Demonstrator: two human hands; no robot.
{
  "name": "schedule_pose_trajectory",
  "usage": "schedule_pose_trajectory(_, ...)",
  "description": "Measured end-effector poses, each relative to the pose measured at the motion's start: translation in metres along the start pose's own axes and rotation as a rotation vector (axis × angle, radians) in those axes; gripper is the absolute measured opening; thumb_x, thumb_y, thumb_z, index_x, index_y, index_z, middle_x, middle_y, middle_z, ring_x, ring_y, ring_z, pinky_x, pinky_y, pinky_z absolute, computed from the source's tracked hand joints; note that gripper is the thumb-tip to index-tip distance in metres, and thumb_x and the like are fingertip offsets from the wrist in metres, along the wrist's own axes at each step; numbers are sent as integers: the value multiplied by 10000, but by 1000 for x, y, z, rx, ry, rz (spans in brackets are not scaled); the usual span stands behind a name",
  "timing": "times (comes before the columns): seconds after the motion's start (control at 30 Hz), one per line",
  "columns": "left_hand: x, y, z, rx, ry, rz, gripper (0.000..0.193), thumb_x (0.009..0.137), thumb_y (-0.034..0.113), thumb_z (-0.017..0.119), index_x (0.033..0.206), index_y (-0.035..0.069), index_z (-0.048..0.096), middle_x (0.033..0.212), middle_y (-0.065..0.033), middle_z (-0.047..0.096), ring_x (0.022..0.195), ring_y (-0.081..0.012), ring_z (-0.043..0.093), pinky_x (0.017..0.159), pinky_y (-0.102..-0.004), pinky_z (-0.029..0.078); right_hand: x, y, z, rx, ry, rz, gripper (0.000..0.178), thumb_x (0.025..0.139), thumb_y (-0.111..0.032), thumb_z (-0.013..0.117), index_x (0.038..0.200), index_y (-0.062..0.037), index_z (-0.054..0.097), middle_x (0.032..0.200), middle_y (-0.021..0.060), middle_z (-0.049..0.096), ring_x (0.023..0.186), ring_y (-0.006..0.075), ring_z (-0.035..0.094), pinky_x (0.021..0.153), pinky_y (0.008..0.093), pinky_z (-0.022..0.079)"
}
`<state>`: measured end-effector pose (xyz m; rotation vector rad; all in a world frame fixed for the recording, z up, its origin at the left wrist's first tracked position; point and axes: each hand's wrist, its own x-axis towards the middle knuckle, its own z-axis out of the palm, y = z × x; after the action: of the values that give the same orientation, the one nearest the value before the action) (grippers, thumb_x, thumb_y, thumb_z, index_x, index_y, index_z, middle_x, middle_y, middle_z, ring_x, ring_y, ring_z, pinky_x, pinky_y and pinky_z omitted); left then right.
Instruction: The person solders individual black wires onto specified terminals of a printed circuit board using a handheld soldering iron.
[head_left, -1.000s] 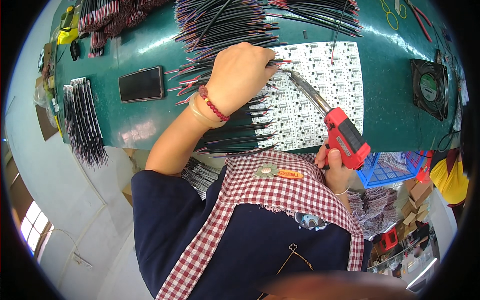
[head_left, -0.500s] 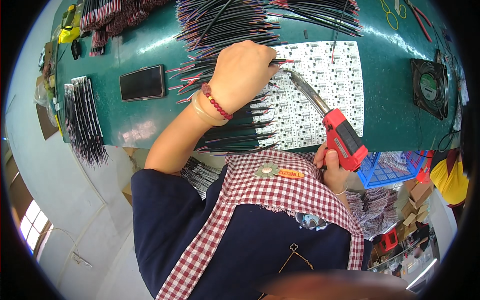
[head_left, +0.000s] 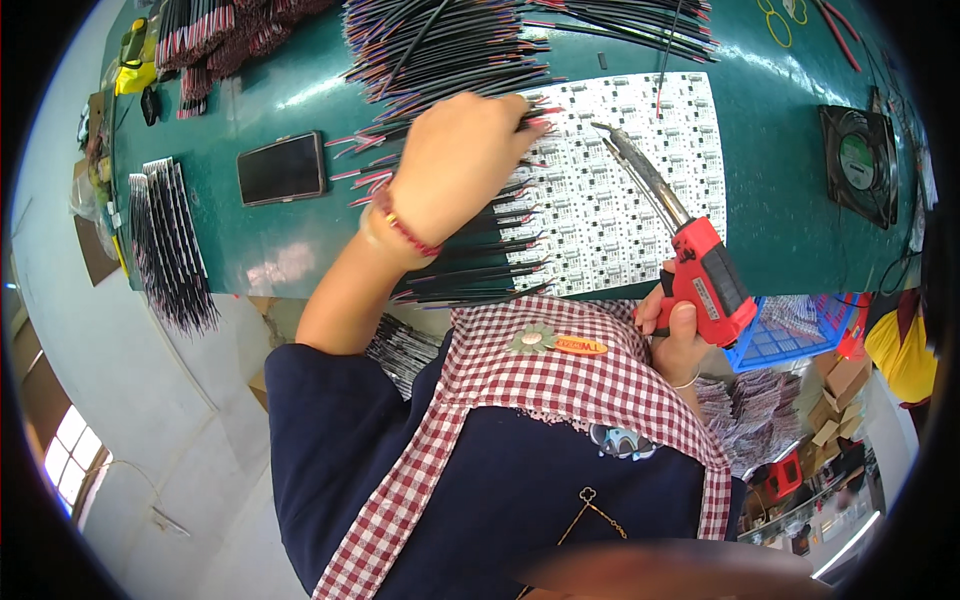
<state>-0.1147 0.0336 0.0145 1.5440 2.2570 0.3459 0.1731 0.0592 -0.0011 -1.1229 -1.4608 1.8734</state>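
Left hand (head_left: 460,155) at board (head_left: 625,200) edge, gap to iron (head_left: 708,280)

Plastic, metal and cloth finishes showing.
The soldering gun (head_left: 700,262) is showing a red plastic housing (head_left: 716,318) and a darkened metal barrel (head_left: 654,178); the tabletop (head_left: 770,180) is gleaming, smooth and glossy; the circuit-board panel (head_left: 640,215) is presenting a matt face; the phone screen (head_left: 281,169) is looking smooth; the checked apron (head_left: 480,370) is showing matt cloth.

lettering on an orange patch (head_left: 580,346), illegible print on red soldering gun (head_left: 704,282), green fan label (head_left: 857,163)
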Motion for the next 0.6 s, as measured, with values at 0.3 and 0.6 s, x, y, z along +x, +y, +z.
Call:
schedule_pose_trajectory(0.3, -61, -31, -65, -79, 567, -403, 147, 934, 140, 515, 918, 6, 573, 667, -115, 596, 550, -226, 551, 529, -331, 428, 4, -5, -8, 18, 56, -26, 581, 929, -452, 487, 1178, 70, 436, 600, 58, 482, 482, 114, 444, 492, 271, 425)
schedule_pose_trajectory(0.6, -25, 14, 14, -384, 170, -48, 177, 744, 11, 687, 872, -27, 570, 814, -145, 574, 714, -276, 576, 653, -312, 459, 2, -2, -12, 8, 13, -8, 596, 921, -466, 505, 1180, 67, 441, 602, 57, 481, 480, 112, 441, 488, 271, 422)
